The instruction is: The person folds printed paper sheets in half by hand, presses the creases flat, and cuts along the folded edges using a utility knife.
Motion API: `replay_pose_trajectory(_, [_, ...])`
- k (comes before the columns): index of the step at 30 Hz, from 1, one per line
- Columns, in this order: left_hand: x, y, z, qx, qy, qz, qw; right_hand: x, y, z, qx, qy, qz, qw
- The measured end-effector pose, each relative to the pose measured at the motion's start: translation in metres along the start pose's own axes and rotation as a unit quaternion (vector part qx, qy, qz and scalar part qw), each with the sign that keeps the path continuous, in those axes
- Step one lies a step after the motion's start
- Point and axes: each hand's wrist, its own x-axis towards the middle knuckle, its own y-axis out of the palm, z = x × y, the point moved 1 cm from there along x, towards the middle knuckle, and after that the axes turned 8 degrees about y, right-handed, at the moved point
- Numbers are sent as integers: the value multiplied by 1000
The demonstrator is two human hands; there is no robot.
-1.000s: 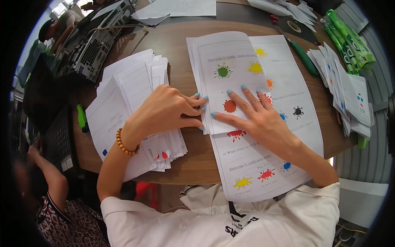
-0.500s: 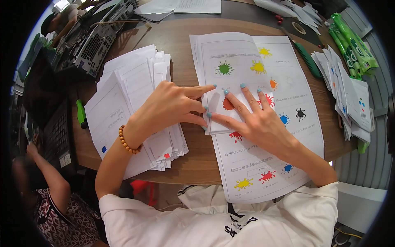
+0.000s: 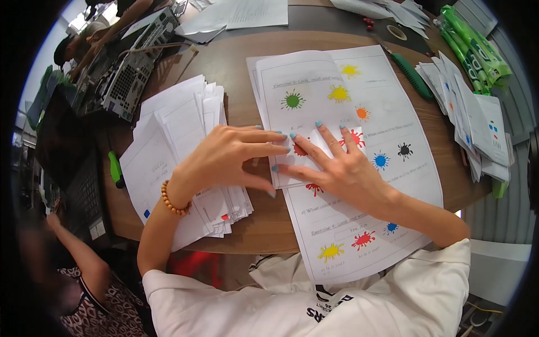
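Note:
A large printed worksheet (image 3: 401, 185) with coloured paint splats lies on the table. On its upper left rests a smaller folded sheet (image 3: 266, 95), showing green and yellow splats and part of a red one. My right hand (image 3: 351, 171) lies flat on the sheets with its fingers spread, partly covering the splats. Beside the folded sheet's left edge, my left hand (image 3: 230, 154) has its fingers stretched over the paper's edge and its thumb apart below. Nothing shows between thumb and fingers. A bead bracelet (image 3: 172, 199) circles my left wrist.
Left of the worksheet is an uneven paper stack (image 3: 168, 123). A green-handled cutter (image 3: 412, 78), more papers (image 3: 457, 112) and green packets (image 3: 471, 50) lie at right. An open computer case (image 3: 132, 70) stands back left. Another person's arm (image 3: 81, 253) is at far left.
My left thumb has moved down and away from the fingers, off the folded sheet's edge. My right hand stays flat on the paper. The whole view has shifted slightly.

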Motion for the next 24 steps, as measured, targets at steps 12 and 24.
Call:
replay_pose_trajectory(12, [2, 4, -13, 43, -33, 68, 996, -44, -29, -31, 230, 165, 4, 959])
replay_pose_trajectory(24, [4, 6, -15, 89, 22, 71, 993, -56, -35, -43, 80, 95, 89, 988])
